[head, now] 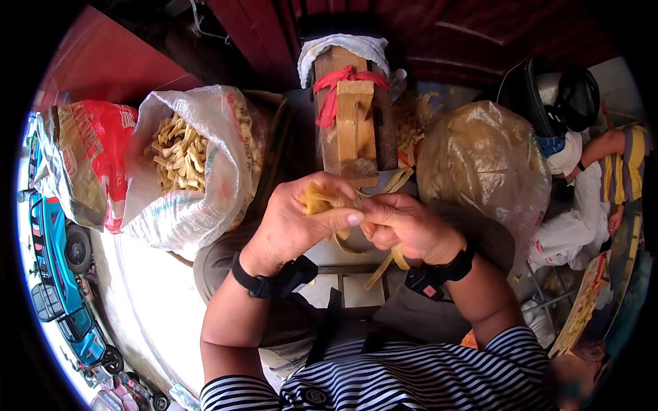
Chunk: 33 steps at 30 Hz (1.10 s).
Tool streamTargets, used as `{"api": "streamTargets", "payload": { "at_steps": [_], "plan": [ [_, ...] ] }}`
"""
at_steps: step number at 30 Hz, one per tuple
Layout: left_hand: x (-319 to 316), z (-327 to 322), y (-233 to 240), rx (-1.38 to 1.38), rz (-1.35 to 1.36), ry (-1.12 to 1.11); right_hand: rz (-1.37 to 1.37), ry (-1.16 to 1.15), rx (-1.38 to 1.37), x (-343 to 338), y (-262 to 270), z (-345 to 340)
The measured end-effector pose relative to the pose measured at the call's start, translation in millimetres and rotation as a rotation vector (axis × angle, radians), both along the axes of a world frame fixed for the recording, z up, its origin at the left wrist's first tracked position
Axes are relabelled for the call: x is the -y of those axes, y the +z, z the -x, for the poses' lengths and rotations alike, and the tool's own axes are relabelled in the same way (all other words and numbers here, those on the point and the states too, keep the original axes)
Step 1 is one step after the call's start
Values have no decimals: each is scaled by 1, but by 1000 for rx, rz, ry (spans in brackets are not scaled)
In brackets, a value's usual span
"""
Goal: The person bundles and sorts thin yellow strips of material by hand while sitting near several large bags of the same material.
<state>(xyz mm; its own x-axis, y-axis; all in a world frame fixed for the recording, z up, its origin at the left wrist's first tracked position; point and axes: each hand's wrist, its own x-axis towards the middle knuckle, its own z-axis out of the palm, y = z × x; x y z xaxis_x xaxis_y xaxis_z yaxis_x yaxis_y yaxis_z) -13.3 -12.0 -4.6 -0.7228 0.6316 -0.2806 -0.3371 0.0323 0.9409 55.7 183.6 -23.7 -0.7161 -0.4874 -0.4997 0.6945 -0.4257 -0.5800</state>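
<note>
Both hands meet above my lap. My left hand (313, 208) is closed around a bunch of yellowish flat strips (317, 198), its thumb pressing toward the right. Against that thumb tip, my right hand (403, 223) pinches the strips, and loose strip ends (383, 269) trail below it. Another looped strip (396, 181) rises behind the right hand. Just beyond the hands stands a wooden block stand (355, 128), bound with a red cloth strip (329, 103) and capped by a white towel (342, 43). What the fingertips grip is partly hidden.
On the left, a white woven sack (175, 216) holds many folded yellowish pieces (180, 154), beside a red printed bag (97, 159). A filled plastic bag (483, 154) stands right. Farther right are a person's arm (601, 149) and a tray of strips (581, 303). A blue vehicle (56, 277) is far left.
</note>
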Motion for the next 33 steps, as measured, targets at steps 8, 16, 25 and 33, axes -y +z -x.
{"api": "streamTargets", "payload": {
  "at_steps": [8,16,25,33],
  "plan": [
    [-24,24,-13,-100,130,241,-815,-490,-668,-16,-29,27],
    [-33,42,-75,-600,492,345,-1565,-426,-708,-24,-53,58],
    [-28,-23,-40,171,86,24,-1030,-278,-1565,8,-7,21],
    [-12,-11,3,148,-197,-460,-1021,-412,-1118,-8,-3,18]
  ]
}}
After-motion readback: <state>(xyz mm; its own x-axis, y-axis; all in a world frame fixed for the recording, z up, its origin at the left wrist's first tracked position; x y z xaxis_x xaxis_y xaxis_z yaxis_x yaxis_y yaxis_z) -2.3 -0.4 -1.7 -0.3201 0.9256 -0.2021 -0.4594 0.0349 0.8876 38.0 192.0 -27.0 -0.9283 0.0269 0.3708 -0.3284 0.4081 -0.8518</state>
